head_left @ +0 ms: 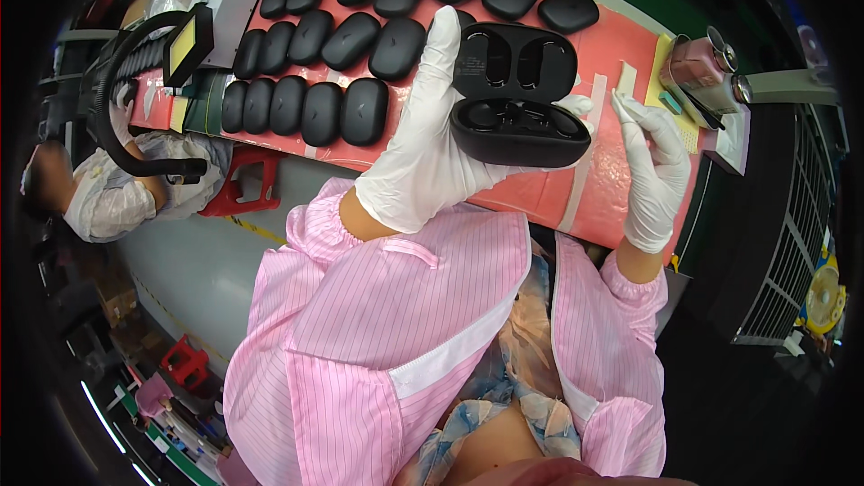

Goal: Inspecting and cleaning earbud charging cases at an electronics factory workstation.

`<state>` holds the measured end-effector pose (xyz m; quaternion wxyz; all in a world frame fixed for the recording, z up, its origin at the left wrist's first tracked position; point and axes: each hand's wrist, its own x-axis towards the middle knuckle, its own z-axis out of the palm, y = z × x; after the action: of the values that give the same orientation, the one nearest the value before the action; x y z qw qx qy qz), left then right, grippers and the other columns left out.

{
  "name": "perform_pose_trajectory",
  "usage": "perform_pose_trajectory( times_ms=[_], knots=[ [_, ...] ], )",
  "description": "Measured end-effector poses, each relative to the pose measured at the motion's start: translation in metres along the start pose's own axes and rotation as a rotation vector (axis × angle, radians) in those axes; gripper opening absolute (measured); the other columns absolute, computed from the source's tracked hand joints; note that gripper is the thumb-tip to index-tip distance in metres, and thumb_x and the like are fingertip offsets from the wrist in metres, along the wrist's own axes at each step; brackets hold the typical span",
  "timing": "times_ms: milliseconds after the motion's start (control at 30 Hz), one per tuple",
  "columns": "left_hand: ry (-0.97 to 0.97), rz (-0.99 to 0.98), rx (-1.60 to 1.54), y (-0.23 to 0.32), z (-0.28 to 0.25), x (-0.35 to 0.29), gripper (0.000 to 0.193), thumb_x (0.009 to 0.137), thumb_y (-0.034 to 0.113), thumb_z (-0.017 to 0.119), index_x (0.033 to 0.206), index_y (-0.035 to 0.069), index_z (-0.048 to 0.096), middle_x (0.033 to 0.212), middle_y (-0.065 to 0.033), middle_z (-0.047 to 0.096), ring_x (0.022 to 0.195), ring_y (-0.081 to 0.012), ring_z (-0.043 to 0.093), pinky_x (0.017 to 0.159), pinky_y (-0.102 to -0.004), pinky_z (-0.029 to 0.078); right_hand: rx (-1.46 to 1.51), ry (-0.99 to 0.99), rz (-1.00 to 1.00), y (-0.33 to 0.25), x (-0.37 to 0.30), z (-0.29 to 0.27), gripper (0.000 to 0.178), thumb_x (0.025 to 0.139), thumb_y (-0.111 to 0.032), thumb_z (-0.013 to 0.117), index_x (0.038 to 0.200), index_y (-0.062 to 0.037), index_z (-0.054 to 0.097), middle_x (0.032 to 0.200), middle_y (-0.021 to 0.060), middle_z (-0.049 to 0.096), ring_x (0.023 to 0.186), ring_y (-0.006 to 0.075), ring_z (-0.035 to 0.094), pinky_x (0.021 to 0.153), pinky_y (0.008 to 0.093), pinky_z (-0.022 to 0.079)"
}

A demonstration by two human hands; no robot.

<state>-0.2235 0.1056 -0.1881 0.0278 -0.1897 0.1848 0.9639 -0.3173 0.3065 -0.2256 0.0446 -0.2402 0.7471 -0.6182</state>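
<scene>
From the head camera: the left hand (423, 157), gloved white, grips an open black case (517, 94) above the red mat (621, 45), both its pockets empty. Right of the case, the right hand (652, 166) pinches a small pale strip (627, 79). Left of the case lie rows of closed cases (360, 36), seemingly waiting.

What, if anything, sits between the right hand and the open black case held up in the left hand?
Nothing visible does. The left hand holds the open black case above the red mat. The right hand is just beside it, pinching a small pale strip, with only bare mat showing in the gap.
</scene>
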Motion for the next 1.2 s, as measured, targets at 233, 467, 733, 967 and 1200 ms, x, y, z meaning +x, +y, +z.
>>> perform_pose_trajectory(
  times_ms=[233,467,733,967,1200],
  knots=[
    [0.135,0.023,-0.094,-0.01,0.002,0.004,0.031,0.096,0.017,0.055,0.119,-0.003,0.054,0.115,-0.0166,0.061,0.104,-0.0259,0.065,0.092,-0.0499,0.057,-0.007,0.211,-0.14,0.005,-0.002,0.025,0.026,0.087,0.008,0.06,0.11,-0.0015,0.07,0.097,0.0047,0.064,0.086,0.0107,0.056,0.077,0.0256,0.046],
    [0.086,-0.166,-0.191,-0.02,-0.025,0.011,0.028,0.097,0.023,0.055,0.108,-0.002,0.059,0.098,-0.014,0.067,0.087,-0.0243,0.07,0.07,-0.0311,0.064,-0.471,0.013,-0.519,-0.029,-0.01,0.043,0.043,0.072,0.009,0.063,0.108,-0.0116,0.073,0.084,0.0022,0.055,0.074,0.0173,0.053,0.066,0.0294,0.045],
    [-0.125,-0.134,0.126,-0.019,-0.011,0.005,0.047,0.09,0.01,0.058,0.134,-0.002,0.048,0.116,-0.0158,0.064,0.101,-0.0255,0.067,0.08,-0.0354,0.061,0.159,-0.019,0.009,-0.005,0.0,0.028,0.032,0.09,0.003,0.056,0.12,-0.0012,0.067,0.098,0.002,0.062,0.082,0.0083,0.051,0.076,0.0224,0.042],
    [0.043,0.745,1.376,-0.035,-0.022,0.013,0.076,0.074,-0.008,0.071,0.142,0.005,0.042,0.116,-0.0104,0.065,0.101,-0.0204,0.066,0.087,-0.0319,0.053,0.129,-0.015,0.09,0.008,-0.01,0.04,0.035,0.089,0.001,0.059,0.123,-0.0021,0.065,0.098,0.0024,0.064,0.082,0.0127,0.055,0.077,0.0258,0.044],
    [-0.035,1.128,1.609,-0.03,-0.028,0.014,0.088,0.07,-0.002,0.081,0.144,-0.002,0.034,0.114,-0.0139,0.068,0.109,-0.0227,0.065,0.095,-0.0323,0.051,-0.081,-0.028,-0.042,-0.001,-0.016,0.045,0.033,0.087,0.004,0.059,0.119,0.0,0.065,0.093,0.0026,0.063,0.086,0.013,0.058,0.08,0.0303,0.047]
  ],
)
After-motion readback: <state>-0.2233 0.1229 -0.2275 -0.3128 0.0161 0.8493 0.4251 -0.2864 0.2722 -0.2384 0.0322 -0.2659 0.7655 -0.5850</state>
